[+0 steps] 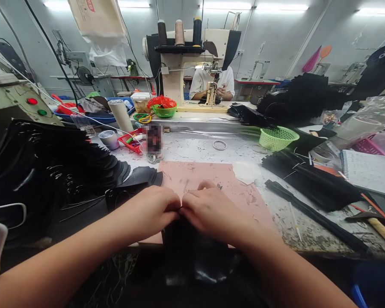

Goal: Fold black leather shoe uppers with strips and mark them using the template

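Note:
My left hand (156, 209) and my right hand (207, 208) meet at the front edge of the table, both closed. Their fingertips pinch the upper edge of a black leather piece (192, 254), which hangs down over the table edge toward my lap. Beneath the hands lies a worn pink sheet (208, 173). By the curled fingers of my right hand a small metal tip (220, 186) shows; the rest of it is hidden. Left of my left hand are a small stack of black leather pieces (141, 176) and a large pile of black panels (51, 171).
A sewing machine (173, 79) stands behind the table, with a person (197, 85) beyond it. Around the work surface are a red tray (128, 141), a tape roll (109, 139), a green basket (279, 139), a black strip (317, 216), a hammer (383, 233) and a notebook (370, 173).

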### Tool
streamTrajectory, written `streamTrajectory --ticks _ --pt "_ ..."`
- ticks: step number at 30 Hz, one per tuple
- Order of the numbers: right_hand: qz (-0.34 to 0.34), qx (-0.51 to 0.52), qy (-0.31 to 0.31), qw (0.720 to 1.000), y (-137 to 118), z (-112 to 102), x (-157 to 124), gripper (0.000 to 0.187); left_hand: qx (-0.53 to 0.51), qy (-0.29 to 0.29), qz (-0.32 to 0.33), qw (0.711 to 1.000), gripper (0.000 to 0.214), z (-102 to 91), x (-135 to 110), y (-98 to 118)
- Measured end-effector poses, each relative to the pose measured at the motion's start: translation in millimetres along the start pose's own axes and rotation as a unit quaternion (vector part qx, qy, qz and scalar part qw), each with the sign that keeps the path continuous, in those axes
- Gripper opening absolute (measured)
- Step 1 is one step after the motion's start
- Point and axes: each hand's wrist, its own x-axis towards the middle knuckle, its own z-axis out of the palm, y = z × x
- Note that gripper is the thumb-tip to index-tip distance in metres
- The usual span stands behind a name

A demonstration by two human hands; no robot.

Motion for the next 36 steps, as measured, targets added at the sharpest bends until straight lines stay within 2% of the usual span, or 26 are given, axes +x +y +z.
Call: streamTrajectory --ticks 2,7,12,18,21,26,30,33,36 --pt "0.009 0.037 -0.015 0.999 4 -4 -2 0.011 -0.013 0.007 -0.009 1.000 0.018 1.2 1 -1" --pt "0.023 0.092 -0.049 0.994 16 -12 -6 0.009 -0.082 -0.021 -0.037 0.996 0.014 1.2 1 -7" --pt "0.021 0.076 -0.058 0.995 15 -14 -4 0.014 -0.090 -0.026 -0.029 0.995 0.017 -1.0 2 -6" --pt "0.016 0.047 -0.056 0.997 10 -17 -3 0.019 -0.103 -0.041 0.015 0.994 0.025 -3.8 4 -2" --pt "0.014 0.021 -0.054 0.998 5 -16 -2 0.018 -0.055 -0.049 0.048 0.996 0.029 -4.8 4 2" --pt "0.027 -0.020 -0.039 0.999 1 -20 -1 0.019 0.051 -0.001 0.077 0.996 0.020 -6.7 8 13" --pt "0.046 0.081 -0.094 0.991 16 -31 -2 0.014 0.034 -0.017 0.065 0.997 0.020 -11.6 12 13" --pt "0.009 0.202 -0.143 0.969 33 -35 -3 0.015 -0.036 -0.050 0.039 0.997 0.018 -13.3 13 7" --pt "-0.003 0.271 -0.132 0.953 41 -34 -4 0.015 -0.111 -0.074 0.000 0.991 0.019 -11.9 13 0"
